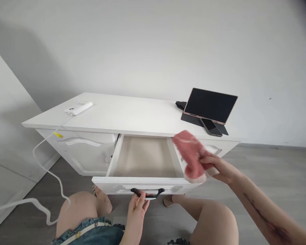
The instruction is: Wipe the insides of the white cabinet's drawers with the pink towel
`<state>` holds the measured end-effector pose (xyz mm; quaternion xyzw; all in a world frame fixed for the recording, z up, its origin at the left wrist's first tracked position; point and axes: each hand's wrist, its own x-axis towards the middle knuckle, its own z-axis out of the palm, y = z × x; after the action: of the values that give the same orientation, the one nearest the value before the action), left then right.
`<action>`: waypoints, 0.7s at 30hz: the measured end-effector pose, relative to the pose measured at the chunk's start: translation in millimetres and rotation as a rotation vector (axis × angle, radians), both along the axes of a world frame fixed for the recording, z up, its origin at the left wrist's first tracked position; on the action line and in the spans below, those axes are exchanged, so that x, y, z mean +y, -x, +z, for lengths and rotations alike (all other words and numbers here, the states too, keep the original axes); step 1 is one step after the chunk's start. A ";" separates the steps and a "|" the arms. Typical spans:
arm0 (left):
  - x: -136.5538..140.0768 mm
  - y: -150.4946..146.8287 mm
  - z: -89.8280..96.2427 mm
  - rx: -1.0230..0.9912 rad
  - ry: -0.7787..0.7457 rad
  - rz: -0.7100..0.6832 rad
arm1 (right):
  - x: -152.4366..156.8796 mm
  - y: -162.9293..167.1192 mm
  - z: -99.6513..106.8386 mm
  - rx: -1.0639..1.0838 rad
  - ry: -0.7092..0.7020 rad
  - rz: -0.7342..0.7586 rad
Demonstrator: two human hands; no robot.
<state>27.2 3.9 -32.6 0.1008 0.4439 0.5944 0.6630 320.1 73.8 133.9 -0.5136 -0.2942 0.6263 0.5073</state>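
The right grip point(218, 166) clamps a pink sock point(188, 149) at four o'clock; the left grip point(138, 208) clasps a black drawer handle point(157, 194) at six.

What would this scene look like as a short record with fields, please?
Left hand: left hand grasping the black handle
Drawer: the white drawer is pulled open
Right hand: right hand holding a pink, sock-like fabric item, blurred
Desktop, left side: white device with a white cable hanging over the front edge
Cable tag: yellow tag
Desktop, right side: propped tablet, with a phone in front
Floor: grey floor
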 end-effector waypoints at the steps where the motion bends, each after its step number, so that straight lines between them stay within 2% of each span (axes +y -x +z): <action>1: -2.4 -0.5 -0.8 -0.005 0.002 -0.003 | 13.1 14.8 10.5 -0.044 0.021 0.145; 3: -6.0 -1.3 -2.7 -0.015 0.000 -0.003 | 39.6 48.7 20.0 -0.110 0.056 0.427; 5: -8.0 -1.7 -5.2 -0.016 0.001 0.014 | 64.4 85.1 15.7 -0.231 0.030 0.609; 9: -9.7 -2.2 -7.1 -0.008 0.034 0.035 | 96.1 151.7 -15.2 -0.726 -0.382 0.744; 12: -10.7 -2.5 -4.0 -0.009 0.032 0.014 | 99.2 185.8 -42.3 -0.952 -0.707 0.992; 16: -11.6 -2.8 -2.3 -0.020 0.045 0.002 | 91.3 208.4 -71.5 -1.017 -0.992 1.280; 19: -11.9 -2.7 -5.6 -0.026 0.062 -0.001 | 85.9 217.8 -85.4 -1.051 -1.093 1.343; 21: -12.1 -2.7 -7.9 -0.026 0.052 -0.004 | 82.7 224.2 -91.6 -1.057 -1.042 1.315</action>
<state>29.9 -8.2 -40.4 0.0769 0.4503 0.5825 0.6724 95.9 156.5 42.2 -0.1743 -0.9478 0.2659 0.0250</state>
